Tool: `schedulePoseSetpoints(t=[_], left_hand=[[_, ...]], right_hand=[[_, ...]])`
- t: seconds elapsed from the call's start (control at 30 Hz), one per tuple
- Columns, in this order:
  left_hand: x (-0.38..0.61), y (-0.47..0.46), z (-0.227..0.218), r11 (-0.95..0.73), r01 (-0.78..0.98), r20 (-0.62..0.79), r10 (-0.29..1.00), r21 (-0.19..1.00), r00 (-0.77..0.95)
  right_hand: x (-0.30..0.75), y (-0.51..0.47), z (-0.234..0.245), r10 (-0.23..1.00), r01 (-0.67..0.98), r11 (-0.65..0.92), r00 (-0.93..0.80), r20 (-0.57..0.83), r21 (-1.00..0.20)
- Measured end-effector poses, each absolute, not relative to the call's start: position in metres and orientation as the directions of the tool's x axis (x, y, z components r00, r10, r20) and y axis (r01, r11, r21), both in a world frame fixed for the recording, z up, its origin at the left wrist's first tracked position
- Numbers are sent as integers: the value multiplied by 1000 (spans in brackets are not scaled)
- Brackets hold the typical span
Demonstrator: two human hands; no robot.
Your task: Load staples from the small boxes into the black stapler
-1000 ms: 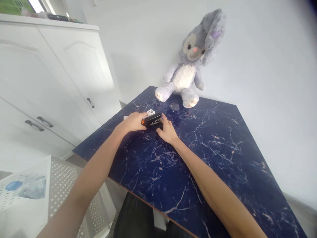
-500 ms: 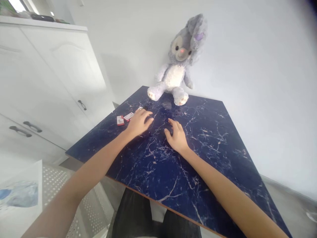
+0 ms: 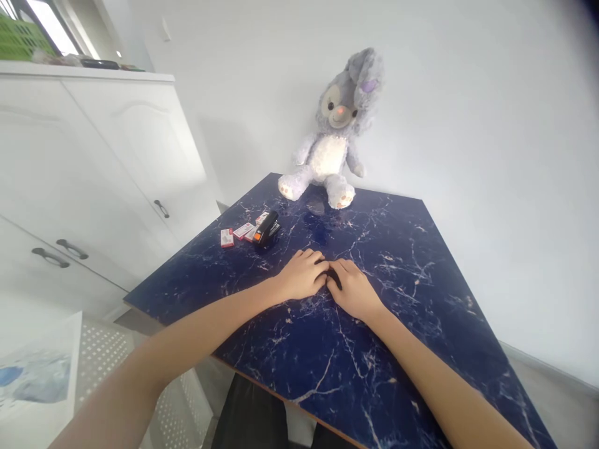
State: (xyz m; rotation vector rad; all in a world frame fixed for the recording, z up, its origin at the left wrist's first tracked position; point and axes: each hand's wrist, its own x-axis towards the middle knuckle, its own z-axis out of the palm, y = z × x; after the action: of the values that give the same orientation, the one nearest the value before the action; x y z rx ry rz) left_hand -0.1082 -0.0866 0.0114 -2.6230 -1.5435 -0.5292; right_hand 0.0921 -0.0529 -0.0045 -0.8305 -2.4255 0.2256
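My left hand (image 3: 304, 274) rests near the middle of the dark blue marbled tabletop (image 3: 299, 349), palm down, fingers loosely curved and the thumb apart from them. Facing it, my right hand (image 3: 354, 290) lies in the same way. Their fingertips meet or nearly meet, with a dark gap between thumbs and fingers. I see nothing held in either hand. Beyond my left hand lies a black stapler (image 3: 266, 229) with an orange end. Small red-and-white boxes, one of them a box (image 3: 227, 237) at the left, lie beside it.
A grey plush rabbit (image 3: 330, 153) sits at the far edge against the white wall (image 3: 449, 112). White cabinets (image 3: 116, 162) with dark handles stand to the left. At the lower left is a perforated light-coloured surface (image 3: 100, 349) with a picture sheet (image 3: 40, 374) by it.
My left hand has moved right and nearer to me, off the stapler, which now shows fully. My right hand has come slightly nearer too, and the two hands have met. The view has tilted slightly.
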Motion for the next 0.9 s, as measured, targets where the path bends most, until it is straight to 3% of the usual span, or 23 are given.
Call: schedulePoseSetpoints(t=[0.2, 0.77, 0.83, 0.9], left_hand=[[-122, -86, 6, -575, 788, 297, 809, 220, 507], [-128, -82, 10, -605, 757, 242, 795, 246, 557], [-148, -75, 26, -567, 788, 300, 815, 238, 496], [-190, -68, 43, -333, 906, 455, 870, 260, 189]], right_hand=[[95, -52, -4, 587, 491, 810, -668, 458, -321], [98, -56, -8, 609, 509, 793, -652, 452, -334], [99, -57, -6, 606, 500, 795, -663, 439, -344], [100, -57, -5, 600, 490, 799, -671, 435, -347]])
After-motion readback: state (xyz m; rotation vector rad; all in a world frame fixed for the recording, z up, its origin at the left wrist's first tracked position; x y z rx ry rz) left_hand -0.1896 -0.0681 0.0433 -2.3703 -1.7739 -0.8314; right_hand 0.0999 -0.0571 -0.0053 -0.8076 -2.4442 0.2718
